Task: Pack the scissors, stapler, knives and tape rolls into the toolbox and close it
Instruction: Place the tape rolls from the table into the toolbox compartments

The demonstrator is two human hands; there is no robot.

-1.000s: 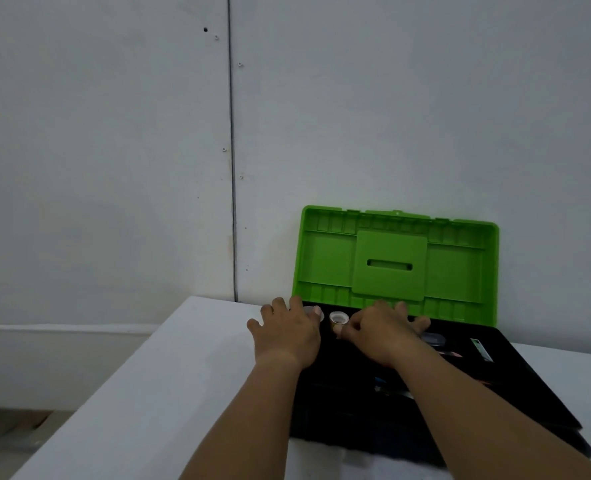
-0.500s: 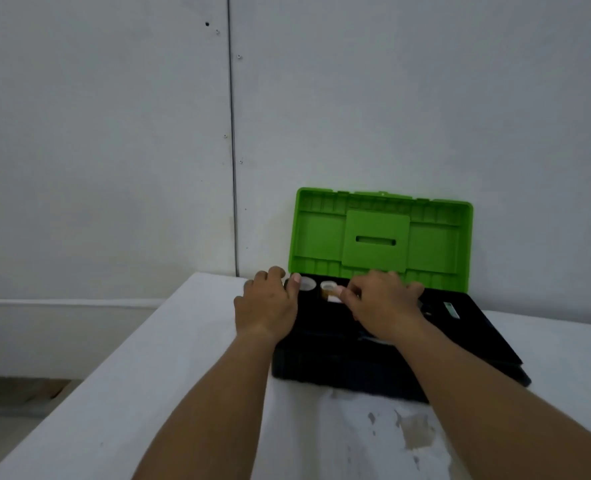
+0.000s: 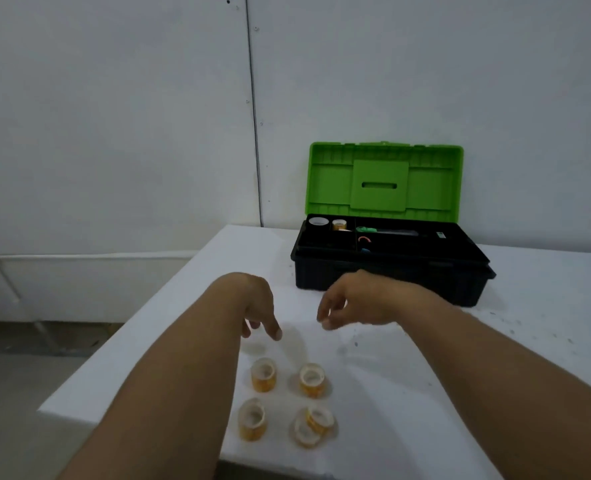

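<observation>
Left fingers: on our left hand (image 3: 252,308) the fingers (image 3: 275,329) point down, loosely spread, holding nothing.
Right fingers: on our right hand (image 3: 352,303) the fingers (image 3: 325,318) curl loosely inward, with nothing between them.
Why held so: we judge both hands hang over the tape rolls so each can pick one up.
Tape rolls on the table: four groups lie at 6 o'clock from the hands, near the table's (image 3: 494,358) front edge: upper-left roll (image 3: 263,374), upper-right roll (image 3: 312,380), lower-left roll (image 3: 251,419), and a lower-right pair (image 3: 313,426), one leaning on the other.
Toolbox: the toolbox (image 3: 389,268) sits at 1 o'clock from the hands, against the wall, its green lid (image 3: 385,180) standing open so items can go in.
Inside the tray: two tape rolls (image 3: 328,223) in the left compartment; green-handled and red items to their right, too small to name.
Writing: we can read no brand or label anywhere.
Progress: we judge packing partly done; the lid is not yet closed.
</observation>
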